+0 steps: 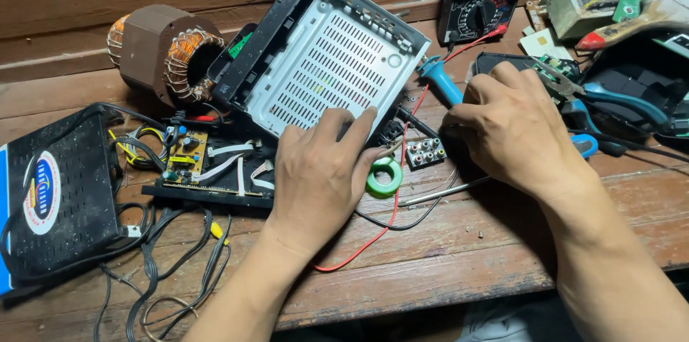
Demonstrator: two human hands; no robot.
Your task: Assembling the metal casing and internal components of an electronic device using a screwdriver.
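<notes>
While the perforated metal chassis (326, 55) is propped tilted under the flat, spread left hand (319, 173), its underside is exposed, and the right hand (513, 130) is curled loosely beside the blue-handled tool (439, 80), its grip on anything impossible to tell.

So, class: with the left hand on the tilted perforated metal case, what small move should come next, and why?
Probably steady the perforated grey metal case with the left hand, since it stands tilted over the circuit board, while the right hand rests beside the blue-handled tool.

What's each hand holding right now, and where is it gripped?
The left hand steadies the tilted metal chassis at its lower edge. The right hand rests by the blue-handled tool; whether it grips it cannot be told.
</notes>
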